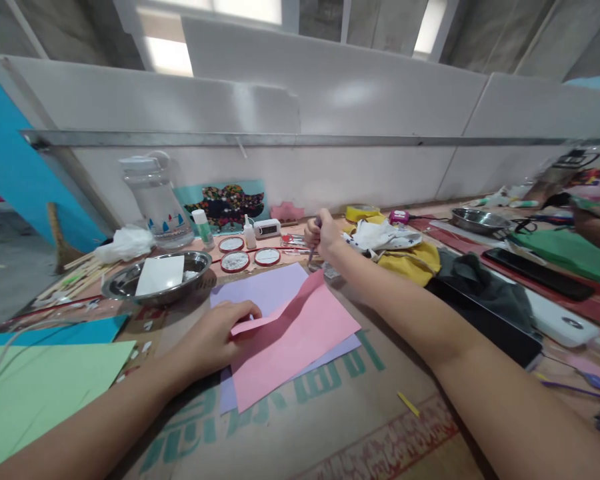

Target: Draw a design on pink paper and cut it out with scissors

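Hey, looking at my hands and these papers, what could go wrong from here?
The pink paper lies askew over the purple sheet, so it might slip. Its lifted edge, pinched by the left hand, could crease. The slim tool in the right hand points down near the paper's far corner and might snag it.

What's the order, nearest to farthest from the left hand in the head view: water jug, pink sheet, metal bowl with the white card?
1. Pink sheet: touching the left hand.
2. Metal bowl: forward and left.
3. Water jug: beyond the bowl.
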Motion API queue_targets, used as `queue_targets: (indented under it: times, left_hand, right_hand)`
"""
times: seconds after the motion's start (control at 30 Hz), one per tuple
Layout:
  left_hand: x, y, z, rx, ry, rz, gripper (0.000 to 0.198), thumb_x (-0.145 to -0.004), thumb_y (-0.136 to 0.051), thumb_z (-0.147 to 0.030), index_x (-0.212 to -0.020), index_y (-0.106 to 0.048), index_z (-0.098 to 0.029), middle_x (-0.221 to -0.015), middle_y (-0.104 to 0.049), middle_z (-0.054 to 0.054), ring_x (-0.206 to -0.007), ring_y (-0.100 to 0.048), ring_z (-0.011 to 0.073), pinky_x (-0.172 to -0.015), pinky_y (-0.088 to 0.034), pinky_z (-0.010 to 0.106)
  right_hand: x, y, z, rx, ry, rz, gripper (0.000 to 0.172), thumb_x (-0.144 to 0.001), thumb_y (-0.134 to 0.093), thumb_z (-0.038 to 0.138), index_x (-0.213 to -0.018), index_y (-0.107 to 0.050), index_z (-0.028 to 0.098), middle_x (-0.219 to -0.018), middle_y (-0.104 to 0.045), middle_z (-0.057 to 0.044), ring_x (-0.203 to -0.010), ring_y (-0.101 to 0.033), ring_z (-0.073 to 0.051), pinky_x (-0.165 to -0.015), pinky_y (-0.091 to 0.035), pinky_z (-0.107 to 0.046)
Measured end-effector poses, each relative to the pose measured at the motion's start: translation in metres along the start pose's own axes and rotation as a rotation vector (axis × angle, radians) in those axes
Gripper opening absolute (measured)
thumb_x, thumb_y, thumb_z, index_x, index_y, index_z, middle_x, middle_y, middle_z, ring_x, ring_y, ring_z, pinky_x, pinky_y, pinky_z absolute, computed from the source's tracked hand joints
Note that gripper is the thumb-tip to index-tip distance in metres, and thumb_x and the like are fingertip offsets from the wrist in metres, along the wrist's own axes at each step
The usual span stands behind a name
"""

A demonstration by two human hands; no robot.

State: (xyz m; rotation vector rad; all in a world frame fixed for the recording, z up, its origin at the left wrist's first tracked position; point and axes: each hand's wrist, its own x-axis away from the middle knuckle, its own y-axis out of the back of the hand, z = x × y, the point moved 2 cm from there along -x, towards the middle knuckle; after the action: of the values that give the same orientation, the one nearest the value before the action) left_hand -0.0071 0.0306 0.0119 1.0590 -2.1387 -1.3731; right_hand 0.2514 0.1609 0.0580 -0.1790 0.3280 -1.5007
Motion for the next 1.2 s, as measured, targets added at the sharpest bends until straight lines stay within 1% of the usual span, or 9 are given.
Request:
queue_targets:
  times: [0.27,0.37,0.47,0.53,0.6,0.77,0.93,1.13,1.2]
  left_hand:
    - [-0.001,-0.001,0.001,0.04,0.008,0.016,0.028,-0.079,-0.052,-0.024,-0.102,-0.067,-0.018,-0.101,-0.075,0.009,-0.092,-0.065,0.0293,-0.078,-0.045,0.038]
    - [-0.001,-0.001,0.002,0.038,0.001,0.013,0.029,-0.079,-0.052,-0.022,-0.103,-0.067,-0.018,-0.103,-0.075,0.009,-0.092,-0.065,0.0291,-0.077,-0.044,0.038]
    - [-0.001,-0.002,0.003,0.029,-0.005,0.007,0.03,-0.078,-0.052,-0.02,-0.104,-0.067,-0.018,-0.104,-0.075,0.009,-0.093,-0.064,0.0289,-0.078,-0.044,0.037]
    - [-0.001,-0.003,0.003,0.027,-0.007,0.005,0.03,-0.078,-0.053,-0.02,-0.105,-0.067,-0.019,-0.104,-0.075,0.009,-0.093,-0.064,0.0288,-0.078,-0.044,0.037]
    - [-0.001,-0.003,0.004,0.028,-0.009,0.005,0.031,-0.077,-0.054,-0.02,-0.105,-0.067,-0.019,-0.104,-0.075,0.008,-0.093,-0.063,0.0287,-0.078,-0.044,0.037]
    - [-0.002,-0.001,0.002,0.061,0.005,-0.009,0.031,-0.077,-0.053,-0.023,-0.104,-0.066,-0.019,-0.101,-0.075,0.008,-0.091,-0.064,0.0282,-0.078,-0.045,0.037]
    - [-0.006,0.004,0.006,0.331,0.071,-0.171,0.026,-0.071,-0.048,-0.024,-0.092,-0.063,-0.019,-0.088,-0.069,0.002,-0.084,-0.063,0.0241,-0.075,-0.047,0.033]
    - [-0.008,0.005,0.016,0.825,0.262,-0.308,0.042,-0.069,-0.061,-0.029,-0.108,-0.065,-0.016,-0.093,-0.07,0.003,-0.085,-0.065,0.0239,-0.071,-0.05,0.032]
    - [-0.008,0.006,0.016,0.976,0.306,-0.332,0.048,-0.068,-0.066,-0.028,-0.114,-0.064,-0.015,-0.091,-0.071,0.002,-0.081,-0.066,0.0235,-0.069,-0.051,0.032]
  right_hand:
    - [-0.002,0.003,-0.023,0.133,0.021,0.1,0.063,-0.099,-0.035,0.065,-0.053,-0.038,0.022,-0.042,-0.027,0.007,-0.039,-0.022,-0.009,-0.042,-0.023,-0.023]
    - [-0.003,0.001,-0.024,0.594,0.21,0.158,0.06,-0.103,-0.033,0.062,-0.073,-0.063,0.019,-0.053,-0.047,0.004,-0.048,-0.043,-0.012,-0.053,-0.039,-0.023]
    - [-0.004,0.003,-0.025,0.98,0.329,0.2,0.032,-0.103,-0.048,0.032,-0.102,-0.076,0.018,-0.091,-0.074,-0.005,-0.09,-0.067,-0.017,-0.086,-0.05,-0.027]
    - [-0.004,0.005,-0.028,1.068,0.308,0.223,0.028,-0.095,-0.055,0.013,-0.11,-0.078,0.019,-0.117,-0.076,-0.007,-0.114,-0.065,-0.021,-0.1,-0.046,-0.03]
    - [-0.002,0.008,-0.033,1.157,0.275,0.229,0.034,-0.089,-0.06,0.006,-0.114,-0.08,0.02,-0.125,-0.075,-0.008,-0.116,-0.065,-0.023,-0.101,-0.046,-0.031]
    - [0.004,0.011,-0.032,1.306,0.211,0.206,0.032,-0.084,-0.069,0.008,-0.112,-0.081,0.018,-0.106,-0.08,-0.008,-0.096,-0.071,-0.023,-0.09,-0.051,-0.031]
    - [0.022,-0.015,0.012,1.214,0.318,0.197,0.031,-0.099,-0.055,0.024,-0.12,-0.076,0.014,-0.113,-0.078,-0.009,-0.098,-0.069,-0.019,-0.088,-0.051,-0.029]
    - [0.084,-0.059,0.042,1.25,0.575,0.447,0.021,-0.096,-0.063,0.028,-0.11,-0.073,0.016,-0.108,-0.075,-0.01,-0.097,-0.069,-0.022,-0.087,-0.053,-0.034]
    - [0.111,-0.065,0.036,1.364,0.621,0.605,0.042,-0.089,-0.075,0.037,-0.125,-0.067,0.016,-0.124,-0.07,-0.013,-0.113,-0.066,-0.026,-0.097,-0.053,-0.039]
